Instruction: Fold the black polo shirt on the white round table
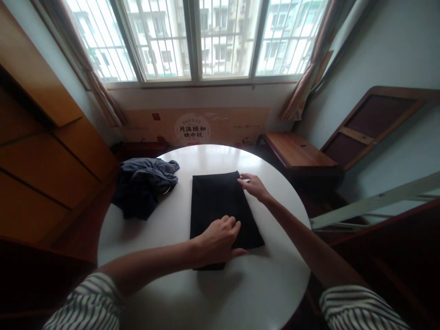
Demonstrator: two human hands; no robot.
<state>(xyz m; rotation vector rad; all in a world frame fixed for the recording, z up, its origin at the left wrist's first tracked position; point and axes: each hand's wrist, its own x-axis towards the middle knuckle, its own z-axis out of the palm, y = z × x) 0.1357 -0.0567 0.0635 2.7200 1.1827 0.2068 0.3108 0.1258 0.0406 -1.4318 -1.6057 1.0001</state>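
Here, a folded black cloth was held flat on the round counter by the left hand and right hand.
The left fingers were curled on the cloth, no grip being discernible; the right fingers lay open at its far corner. The fold could be lost if the cloth were dragged on the smooth white top. A crumpled grey garment was left close by, and a barred window and wooden bench were seen beyond.

A crumpled dark grey garment lies on the round white table, left of the left hand. A wooden bench stands beyond the right hand, below the barred window.
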